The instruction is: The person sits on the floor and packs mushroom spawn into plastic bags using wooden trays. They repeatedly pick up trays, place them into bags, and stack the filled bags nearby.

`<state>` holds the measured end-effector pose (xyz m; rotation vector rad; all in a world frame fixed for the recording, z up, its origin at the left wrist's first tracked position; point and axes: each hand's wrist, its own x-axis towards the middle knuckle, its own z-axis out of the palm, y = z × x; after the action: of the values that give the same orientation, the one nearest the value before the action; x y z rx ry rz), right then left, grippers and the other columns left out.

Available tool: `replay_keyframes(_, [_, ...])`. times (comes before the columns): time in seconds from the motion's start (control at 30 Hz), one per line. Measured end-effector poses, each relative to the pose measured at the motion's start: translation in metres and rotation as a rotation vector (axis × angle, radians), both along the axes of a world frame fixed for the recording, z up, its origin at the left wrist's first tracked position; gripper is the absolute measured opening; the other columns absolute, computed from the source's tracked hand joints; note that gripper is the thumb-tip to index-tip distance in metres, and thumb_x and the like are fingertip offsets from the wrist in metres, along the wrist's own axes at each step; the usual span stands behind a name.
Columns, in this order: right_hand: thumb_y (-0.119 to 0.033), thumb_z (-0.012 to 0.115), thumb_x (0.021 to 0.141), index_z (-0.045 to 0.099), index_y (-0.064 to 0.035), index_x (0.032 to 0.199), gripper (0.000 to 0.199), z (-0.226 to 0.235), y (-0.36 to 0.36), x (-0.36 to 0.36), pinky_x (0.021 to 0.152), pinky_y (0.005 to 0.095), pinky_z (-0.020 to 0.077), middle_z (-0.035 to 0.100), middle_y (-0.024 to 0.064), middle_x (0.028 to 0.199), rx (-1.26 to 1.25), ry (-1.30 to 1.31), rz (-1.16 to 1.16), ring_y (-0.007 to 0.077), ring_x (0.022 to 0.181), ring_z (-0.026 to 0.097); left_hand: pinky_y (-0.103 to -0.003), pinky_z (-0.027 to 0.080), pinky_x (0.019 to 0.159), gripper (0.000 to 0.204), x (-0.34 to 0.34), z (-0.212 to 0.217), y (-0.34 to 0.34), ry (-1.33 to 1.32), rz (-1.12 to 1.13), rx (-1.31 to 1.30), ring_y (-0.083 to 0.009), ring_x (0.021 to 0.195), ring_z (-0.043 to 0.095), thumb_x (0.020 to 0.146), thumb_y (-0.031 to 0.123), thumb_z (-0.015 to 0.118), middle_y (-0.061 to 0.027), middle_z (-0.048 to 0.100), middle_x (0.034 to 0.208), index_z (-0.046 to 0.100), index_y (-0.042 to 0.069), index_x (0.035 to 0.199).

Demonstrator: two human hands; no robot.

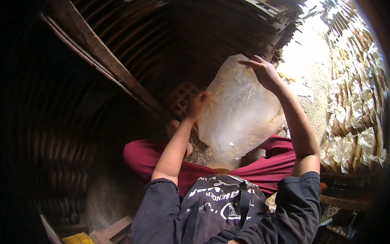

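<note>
A large translucent whitish plastic bag or sheet [239,110], dusted with pale brown bits, is spread upright in front of my lap. At its left edge my left hand [198,105] is closed, fingers pinched on the plastic. Higher up, at the top right edge, my right hand [264,72] grips it with the fingers reaching over the rim. The lower end of the plastic hangs between my bent legs in dark red trousers [266,160]. Whether the plastic is a single layer or a bag, I cannot tell.
A lattice crate [183,95] stands in shadow beyond my left hand. A long wooden beam [109,61] slants across the upper left. Rows of wrapped pale packets [351,122] line the right. Sunlit sandy ground [317,61] lies beyond, and a yellow crate [77,238] sits at lower left.
</note>
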<state>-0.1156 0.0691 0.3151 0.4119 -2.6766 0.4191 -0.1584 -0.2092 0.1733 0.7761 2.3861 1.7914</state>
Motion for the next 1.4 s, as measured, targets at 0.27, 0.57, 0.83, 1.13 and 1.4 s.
replay_keyframes(0.27, [-0.013, 0.07, 0.076, 0.031, -0.0221, 0.14, 0.076, -0.024, -0.029, -0.015, 0.088, 0.041, 0.0456, 0.058, 0.0121, 0.113, -0.314, -0.1, 0.053, 0.0303, 0.099, 0.058, -0.03, 0.045, 0.076, 0.013, -0.044, -0.001, -0.05, 0.003, -0.088, -0.29, -0.0156, 0.08, 0.061, 0.087, 0.012, 0.057, -0.007, 0.066, 0.084, 0.062, 0.002, 0.092])
replay_keyframes(0.57, [-0.012, 0.068, 0.075, 0.053, -0.0186, 0.123, 0.05, -0.076, -0.035, -0.045, 0.08, 0.0371, 0.0487, 0.063, 0.0086, 0.1, -0.274, -0.169, -0.074, 0.0283, 0.094, 0.06, -0.035, 0.047, 0.072, 0.018, -0.069, -0.064, -0.06, 0.076, -0.013, -0.536, -0.0233, 0.08, 0.064, 0.088, 0.021, 0.056, -0.0092, 0.066, 0.084, 0.06, 0.005, 0.093])
replay_keyframes(0.83, [0.002, 0.062, 0.07, 0.062, -0.0102, 0.087, 0.021, -0.097, -0.029, -0.076, 0.075, 0.0383, 0.0473, 0.06, 0.0075, 0.09, -0.25, 0.404, -0.278, 0.0295, 0.088, 0.057, -0.04, 0.047, 0.075, 0.026, -0.151, -0.046, -0.02, -0.231, 0.155, 0.05, -0.0313, 0.084, 0.062, 0.092, 0.027, 0.049, -0.0151, 0.063, 0.092, 0.052, 0.004, 0.104])
replay_keyframes(1.13, [-0.012, 0.057, 0.076, 0.059, -0.0167, 0.093, 0.018, -0.172, -0.052, 0.005, 0.08, 0.0388, 0.0434, 0.056, 0.004, 0.1, 0.034, 0.484, 0.053, 0.0204, 0.093, 0.053, -0.042, 0.045, 0.077, 0.021, -0.141, -0.043, -0.046, 0.34, 0.043, -0.338, -0.0393, 0.09, 0.057, 0.094, 0.018, 0.045, -0.0205, 0.059, 0.096, 0.051, 0.003, 0.108])
replay_keyframes(1.4, [-0.013, 0.054, 0.076, 0.058, -0.0143, 0.097, 0.021, -0.339, -0.078, 0.043, 0.084, 0.0386, 0.0417, 0.055, 0.0084, 0.11, -0.096, -0.179, 0.002, 0.0262, 0.101, 0.051, -0.045, 0.044, 0.075, 0.012, -0.104, -0.222, -0.109, 0.045, -0.04, -0.641, -0.0394, 0.088, 0.056, 0.09, 0.014, 0.049, -0.0186, 0.058, 0.094, 0.052, 0.005, 0.097])
